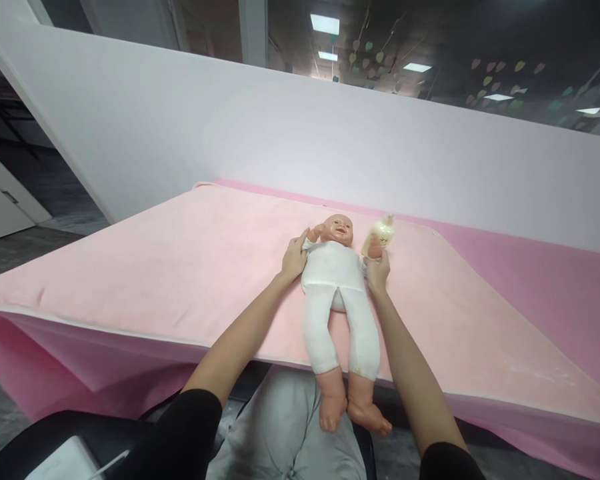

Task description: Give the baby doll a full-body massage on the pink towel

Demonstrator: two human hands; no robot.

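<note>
A baby doll [334,267] with a white cloth body lies face up on the pink mat, its bare feet hanging past the front edge over my lap. My left hand [295,258] is closed around the doll's arm on the left side, near its small raised hand. On the other side, my right hand [379,272] grips the doll's other arm, whose hand [375,248] sticks up above my fingers. Just behind that doll hand is a pale yellow bottle [385,229] with a narrow top, its lower part partly hidden.
The pink mat [230,260] covers a table draped in darker pink cloth [545,287]. A white partition [290,140] with glass above stands along the far side. A white object with a cable [63,461] is at the lower left, by a black chair.
</note>
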